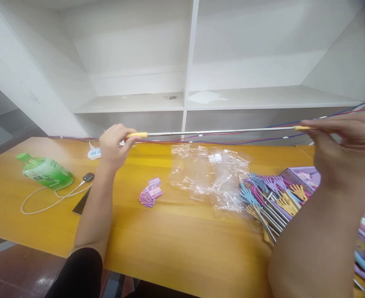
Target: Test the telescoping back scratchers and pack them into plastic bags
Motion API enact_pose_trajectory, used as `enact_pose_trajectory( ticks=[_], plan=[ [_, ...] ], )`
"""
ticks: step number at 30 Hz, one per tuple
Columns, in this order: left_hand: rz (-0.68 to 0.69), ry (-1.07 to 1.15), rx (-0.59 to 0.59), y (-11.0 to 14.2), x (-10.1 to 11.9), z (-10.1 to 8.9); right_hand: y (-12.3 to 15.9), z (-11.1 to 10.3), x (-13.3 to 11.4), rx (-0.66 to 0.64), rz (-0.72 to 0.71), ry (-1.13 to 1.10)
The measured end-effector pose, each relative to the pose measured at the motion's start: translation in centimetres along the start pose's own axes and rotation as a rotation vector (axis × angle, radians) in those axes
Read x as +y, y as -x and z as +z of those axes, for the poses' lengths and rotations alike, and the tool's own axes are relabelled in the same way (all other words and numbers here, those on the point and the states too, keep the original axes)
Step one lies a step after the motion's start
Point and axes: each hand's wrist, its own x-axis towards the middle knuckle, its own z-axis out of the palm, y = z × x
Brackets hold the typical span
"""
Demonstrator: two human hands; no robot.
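Beyond the hands' rod; bags, bottle, cards.

Partly out of my sight
From my end, the left hand and right hand hide parts of the rod's yellow ends; the latter is blurred, cut by the right edge. I can't read the cards, too small.
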Motion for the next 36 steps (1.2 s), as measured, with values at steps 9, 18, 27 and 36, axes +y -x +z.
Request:
enact_pose_trajectory(
  ticks=[9, 18, 27, 36],
  plan=[
    [0.045, 0.015, 0.04, -0.1, 1.4, 0.2, -1.1, 1.7, -3.5, 0.044, 0.024, -0.129],
    [0.068, 0.007, 0.032, -0.1, 2.3, 0.4, -1.3, 2.2, -4.5, 0.062, -0.122, -0.203],
    [0.125, 0.119, -0.08, 1.7, 6.6, 4.9, -0.9, 4.6, -12.4, -0.266, -0.267, -0.38],
    [0.135, 0.096, -0.053, 1.9, 6.8, 5.3, -0.8, 4.4, -11.6, -0.288, -0.221, -0.386]
  ],
)
